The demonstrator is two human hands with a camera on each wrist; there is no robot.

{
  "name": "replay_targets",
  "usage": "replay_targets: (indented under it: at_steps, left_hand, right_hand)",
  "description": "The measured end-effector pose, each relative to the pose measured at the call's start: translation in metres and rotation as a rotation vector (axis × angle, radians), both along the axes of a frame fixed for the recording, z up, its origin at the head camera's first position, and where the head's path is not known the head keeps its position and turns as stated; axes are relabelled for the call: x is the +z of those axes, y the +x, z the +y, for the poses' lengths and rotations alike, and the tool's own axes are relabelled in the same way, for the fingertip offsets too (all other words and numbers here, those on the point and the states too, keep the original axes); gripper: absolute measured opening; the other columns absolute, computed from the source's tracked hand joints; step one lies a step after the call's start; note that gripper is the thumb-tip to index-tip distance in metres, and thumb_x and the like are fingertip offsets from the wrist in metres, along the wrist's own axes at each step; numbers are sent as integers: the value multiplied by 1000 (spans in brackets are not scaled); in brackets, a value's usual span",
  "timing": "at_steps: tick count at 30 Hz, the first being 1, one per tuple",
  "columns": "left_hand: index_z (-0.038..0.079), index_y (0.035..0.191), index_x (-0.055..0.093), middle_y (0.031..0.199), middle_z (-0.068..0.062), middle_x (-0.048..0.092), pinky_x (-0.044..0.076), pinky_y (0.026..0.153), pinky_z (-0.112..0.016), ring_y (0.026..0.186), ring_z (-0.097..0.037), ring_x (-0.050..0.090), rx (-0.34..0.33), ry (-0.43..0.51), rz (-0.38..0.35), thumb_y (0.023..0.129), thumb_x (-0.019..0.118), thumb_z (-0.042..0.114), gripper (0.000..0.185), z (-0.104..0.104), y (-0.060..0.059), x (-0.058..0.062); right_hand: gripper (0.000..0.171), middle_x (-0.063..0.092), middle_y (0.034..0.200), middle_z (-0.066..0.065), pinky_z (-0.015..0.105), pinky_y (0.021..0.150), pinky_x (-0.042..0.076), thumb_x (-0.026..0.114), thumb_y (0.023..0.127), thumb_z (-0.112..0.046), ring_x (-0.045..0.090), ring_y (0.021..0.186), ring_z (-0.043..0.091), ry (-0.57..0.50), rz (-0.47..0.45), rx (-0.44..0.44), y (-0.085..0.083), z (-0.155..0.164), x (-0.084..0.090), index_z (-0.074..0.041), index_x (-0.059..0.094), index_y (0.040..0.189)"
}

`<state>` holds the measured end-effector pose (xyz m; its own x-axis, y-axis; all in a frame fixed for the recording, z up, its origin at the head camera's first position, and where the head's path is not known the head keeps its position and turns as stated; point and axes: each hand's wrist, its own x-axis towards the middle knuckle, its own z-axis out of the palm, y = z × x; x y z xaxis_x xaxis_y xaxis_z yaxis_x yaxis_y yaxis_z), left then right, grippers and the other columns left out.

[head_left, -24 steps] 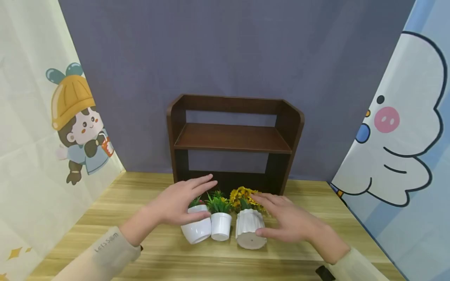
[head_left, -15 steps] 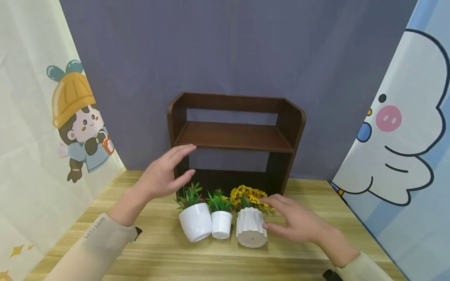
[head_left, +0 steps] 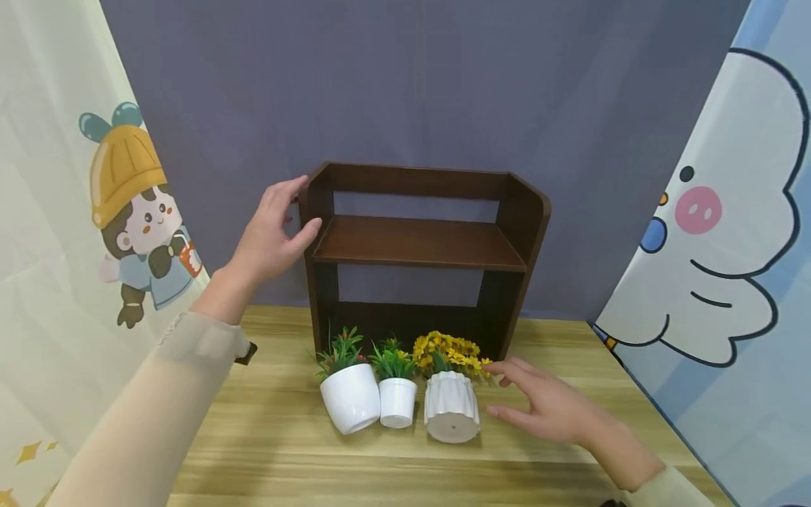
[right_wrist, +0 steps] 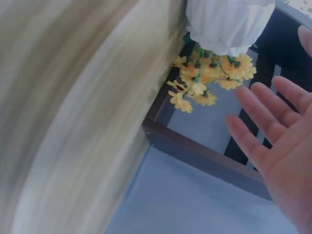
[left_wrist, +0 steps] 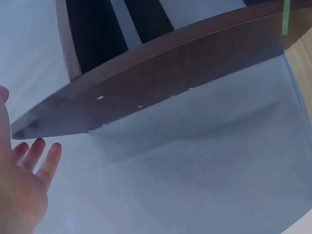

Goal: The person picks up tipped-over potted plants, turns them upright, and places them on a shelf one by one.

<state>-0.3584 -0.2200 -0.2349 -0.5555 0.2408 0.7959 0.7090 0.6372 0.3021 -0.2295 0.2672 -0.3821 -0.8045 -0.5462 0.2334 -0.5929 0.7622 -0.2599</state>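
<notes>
A person's left hand (head_left: 269, 229) is now reaching the top left corner of a dark wooden shelf unit (head_left: 423, 243), having risen from the row of small pots on the wooden table (head_left: 279, 436) in under a second, a shift that suggests attention is moving from the plants to the shelf itself. The fingers are lying straight and slightly apart against the outside of the left side panel while the thumb is pointing toward its front edge; whether they are actually pressing the wood cannot be told, and the wrist view is showing a gap between the fingertips and the panel. The right hand (head_left: 548, 408) is staying low over the table, just right of the ribbed white pot (head_left: 451, 415) of yellow flowers (head_left: 446, 352), its fingers extended and spread, close to the blooms but gripping nothing. The round white pot (head_left: 351, 405) and the small white pot (head_left: 398, 401) are standing untouched beside it, all three in front of the shelf's open lower bay.
</notes>
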Motion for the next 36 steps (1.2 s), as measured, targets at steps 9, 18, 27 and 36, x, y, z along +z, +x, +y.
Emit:
replay_targets:
  at_steps: [9, 18, 27, 36]
  left_hand:
    - [11, 167, 45, 163, -20, 48, 55, 104, -58, 137, -39, 55, 7, 59, -142, 109, 65, 24, 63, 8, -25, 16]
    - [18, 168, 45, 131, -22, 62, 48, 93, -49, 108, -35, 60, 53, 97, -218, 110, 62, 30, 62, 8, -37, 14]
    - [34, 162, 50, 81, -1, 47, 40, 64, -33, 67, -17, 45, 89, 142, -246, 110, 55, 36, 52, 12, -38, 10]
    - [36, 163, 47, 77, -4, 51, 43, 61, -36, 65, -22, 49, 114, 164, -250, 110, 53, 36, 53, 16, -37, 6]
  right_hand:
    - [50, 68, 142, 7, 40, 93, 63, 74, 106, -40, 72, 114, 24, -248, -154, 30, -2, 9, -23, -17, 60, 148]
    - [53, 64, 144, 26, 32, 87, 63, 72, 108, -30, 72, 112, 23, -429, -341, 57, -7, 5, -45, -4, 55, 151]
    - [60, 56, 146, 38, 40, 78, 67, 68, 109, -21, 73, 108, 26, -613, -538, 28, -8, -4, -53, 10, 44, 155]
    - [67, 53, 150, 35, 39, 83, 66, 74, 106, -24, 71, 117, 31, -658, -604, -79, -4, -18, -62, 8, 42, 156]
